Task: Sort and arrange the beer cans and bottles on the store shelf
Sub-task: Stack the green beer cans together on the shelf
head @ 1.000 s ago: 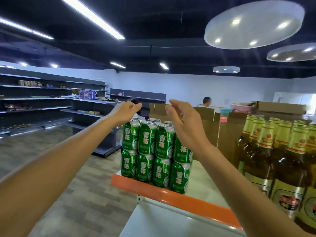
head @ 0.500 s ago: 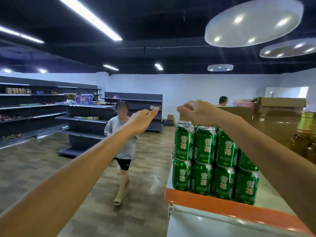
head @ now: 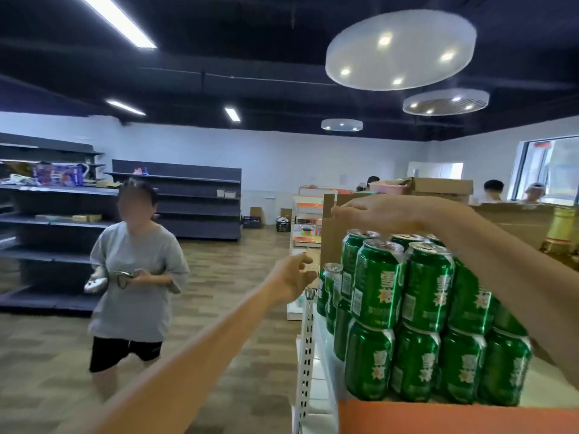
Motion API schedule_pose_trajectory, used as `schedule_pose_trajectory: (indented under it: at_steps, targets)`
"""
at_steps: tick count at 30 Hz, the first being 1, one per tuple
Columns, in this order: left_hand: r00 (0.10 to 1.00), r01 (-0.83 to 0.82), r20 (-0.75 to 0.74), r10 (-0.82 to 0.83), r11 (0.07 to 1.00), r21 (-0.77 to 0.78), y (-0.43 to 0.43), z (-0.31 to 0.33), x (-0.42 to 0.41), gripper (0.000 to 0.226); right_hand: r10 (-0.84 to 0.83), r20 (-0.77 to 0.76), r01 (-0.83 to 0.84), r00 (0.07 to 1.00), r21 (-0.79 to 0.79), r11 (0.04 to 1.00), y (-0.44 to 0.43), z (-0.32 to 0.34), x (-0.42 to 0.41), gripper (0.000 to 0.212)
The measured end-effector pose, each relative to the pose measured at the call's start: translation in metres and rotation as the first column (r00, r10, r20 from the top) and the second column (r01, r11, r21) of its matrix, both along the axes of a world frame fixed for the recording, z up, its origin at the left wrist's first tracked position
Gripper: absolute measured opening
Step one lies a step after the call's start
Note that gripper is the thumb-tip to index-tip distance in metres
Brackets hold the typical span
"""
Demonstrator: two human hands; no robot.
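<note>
Green beer cans [head: 419,311] stand in two stacked layers on a white shelf with an orange front edge [head: 438,416]. My right hand [head: 385,214] hovers palm down just above the top layer, fingers extended, holding nothing. My left hand [head: 291,280] is at the left side of the stack, fingers loosely spread and empty, close to a lone green can [head: 327,286] at the back left. At the far right edge a gold-foil bottle neck [head: 564,228] shows, its body cut off.
A person in a grey shirt [head: 134,277] stands in the aisle at left, holding small objects. Dark shelving [head: 50,220] lines the left wall. Cardboard boxes [head: 438,186] rise behind the cans. The shelf's perforated white upright [head: 305,355] marks its left end.
The view has swung left and nearer, so the cans now sit at right. My left hand dropped beside the stack. My right hand stays over the top cans. The person came closer.
</note>
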State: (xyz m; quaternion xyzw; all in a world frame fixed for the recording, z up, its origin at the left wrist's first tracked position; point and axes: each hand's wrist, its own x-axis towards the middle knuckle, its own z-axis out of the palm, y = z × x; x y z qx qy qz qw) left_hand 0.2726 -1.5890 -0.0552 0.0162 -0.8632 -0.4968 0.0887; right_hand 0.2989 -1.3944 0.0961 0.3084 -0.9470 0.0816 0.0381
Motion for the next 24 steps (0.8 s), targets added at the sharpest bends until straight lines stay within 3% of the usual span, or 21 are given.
schedule_pose_trajectory:
  at_steps: [2, 7, 11, 15, 19, 21, 24]
  targets:
    - [0.998, 0.068, 0.009, -0.068, 0.997, 0.034, -0.007, -0.002, -0.027, 0.046, -0.022, 0.059, 0.019, 0.998, 0.049, 0.999, -0.007, 0.006, -0.005, 0.096]
    - [0.975, 0.202, -0.025, -0.219, 0.933, -0.296, -0.021, 0.004, -0.076, 0.063, -0.089, 0.071, 0.075, 0.994, 0.172, 0.982, -0.02, 0.006, -0.017, 0.092]
    - [0.876, 0.481, 0.085, -0.474, 0.85, -0.216, -0.025, 0.004, -0.116, 0.078, -0.136, 0.088, 0.116, 0.987, 0.202, 0.972, -0.02, 0.002, -0.019, 0.079]
    - [0.713, 0.699, 0.244, -0.657, 0.69, -0.187, -0.037, -0.005, -0.15, 0.06, -0.223, 0.067, 0.203, 0.973, 0.218, 0.954, -0.021, -0.003, -0.021, 0.059]
    - [0.564, 0.823, 0.338, -0.753, 0.549, -0.148, -0.034, -0.023, -0.169, 0.048, -0.378, 0.089, 0.339, 0.921, 0.29, 0.895, -0.046, 0.003, -0.026, 0.077]
    - [0.503, 0.864, 0.347, -0.791, 0.472, -0.177, -0.031, -0.031, -0.177, 0.041, -0.46, 0.082, 0.416, 0.884, 0.309, 0.855, -0.065, 0.01, -0.034, 0.079]
    - [0.443, 0.886, 0.28, -0.852, 0.368, -0.281, -0.032, -0.038, -0.186, 0.038, -0.559, 0.089, 0.514, 0.824, 0.294, 0.806, -0.092, 0.01, -0.056, 0.057]
